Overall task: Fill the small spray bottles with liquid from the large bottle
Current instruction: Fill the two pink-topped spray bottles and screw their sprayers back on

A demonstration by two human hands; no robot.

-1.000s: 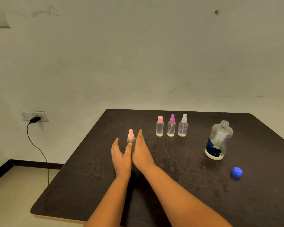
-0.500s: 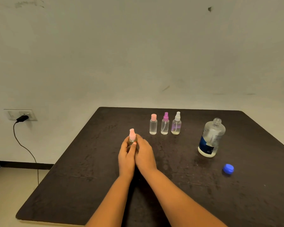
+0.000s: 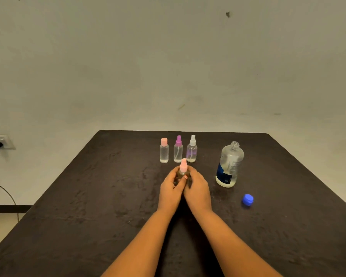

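Note:
A small spray bottle with a pink top point(image 3: 183, 167) stands upright on the dark table point(image 3: 108, 196). My left hand point(image 3: 171, 188) and my right hand point(image 3: 198, 188) both wrap round its body, hiding most of it. Behind it stand three small bottles in a row: a pink-capped one point(image 3: 164, 150), a purple-topped sprayer point(image 3: 178, 149) and a white-topped sprayer point(image 3: 192, 149). The large clear bottle point(image 3: 229, 165) with a blue label stands uncapped to the right. Its blue cap point(image 3: 247, 200) lies on the table in front of it.
A pale wall rises behind the table. A wall socket point(image 3: 0, 141) with a black plug and hanging cable sits at the far left, beyond the table's left edge.
My hands, flat beside the pink-topped bottle a second ago, have closed round its body. The camera view has shifted left and down.

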